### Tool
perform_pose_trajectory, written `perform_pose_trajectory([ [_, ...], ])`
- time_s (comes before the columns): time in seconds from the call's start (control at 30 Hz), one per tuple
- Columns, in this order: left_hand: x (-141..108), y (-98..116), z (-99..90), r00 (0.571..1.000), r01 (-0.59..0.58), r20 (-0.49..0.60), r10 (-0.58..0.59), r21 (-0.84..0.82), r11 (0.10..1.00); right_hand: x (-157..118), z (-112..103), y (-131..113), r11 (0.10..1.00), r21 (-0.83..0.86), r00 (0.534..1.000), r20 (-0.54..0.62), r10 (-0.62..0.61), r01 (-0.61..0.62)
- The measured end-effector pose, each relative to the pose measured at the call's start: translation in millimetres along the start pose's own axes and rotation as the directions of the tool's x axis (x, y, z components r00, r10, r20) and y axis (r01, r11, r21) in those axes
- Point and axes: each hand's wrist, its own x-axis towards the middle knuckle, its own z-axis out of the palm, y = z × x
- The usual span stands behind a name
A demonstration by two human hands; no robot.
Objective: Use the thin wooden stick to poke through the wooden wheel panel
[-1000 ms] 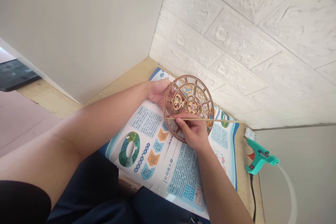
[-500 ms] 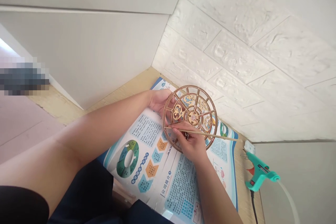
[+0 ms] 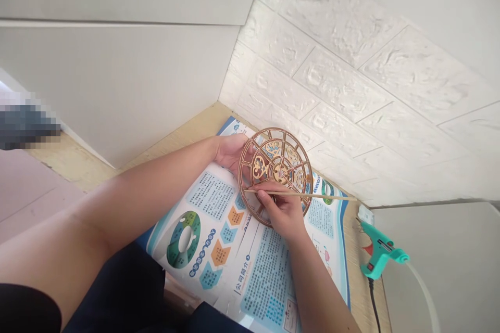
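Observation:
A round laser-cut wooden wheel (image 3: pixel 275 167) with open spokes and coloured inlays stands tilted above a printed brochure. My left hand (image 3: pixel 231 154) grips it from behind at its left rim, partly hidden by the fretwork. My right hand (image 3: pixel 281 212) is in front of the wheel's lower half, pinching a thin wooden stick (image 3: pixel 331 196). The stick lies almost level across the wheel, and its far end extends past the right rim. The wheel's lower part is hidden behind my right hand.
The brochure (image 3: pixel 258 265) lies on a pale wooden surface (image 3: pixel 70 164) against a white brick-textured wall panel (image 3: pixel 332 88). A teal glue gun (image 3: pixel 380 248) with a black cord lies at the right. A pixelated object (image 3: pixel 27 126) sits far left.
The stick has gone from slightly tilted to nearly level. The wheel sits slightly further left in the view, and the whole scene has shifted a little with my head.

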Motion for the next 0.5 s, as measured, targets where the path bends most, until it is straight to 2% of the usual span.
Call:
perform_pose_trajectory([
  [0.1, 0.8, -0.4, -1.6, 1.000, -0.007, 0.018, 0.007, -0.013, 1.000, -0.5, -1.2, 0.4, 0.999, 0.044, 1.000, -0.006, 0.030, -0.030],
  [0.27, -0.4, 2.3, 2.6, 0.999, 0.030, 0.035, -0.028, -0.064, 0.997, -0.5, -1.9, -0.1, 1.000, -0.016, 1.000, 0.002, 0.009, -0.008],
  [0.5, -0.4, 2.4, 4.4, 0.997, 0.073, -0.013, -0.075, -0.101, 0.992, 0.6, -1.3, -1.0, 0.998, -0.036, 0.999, 0.011, -0.042, 0.042],
])
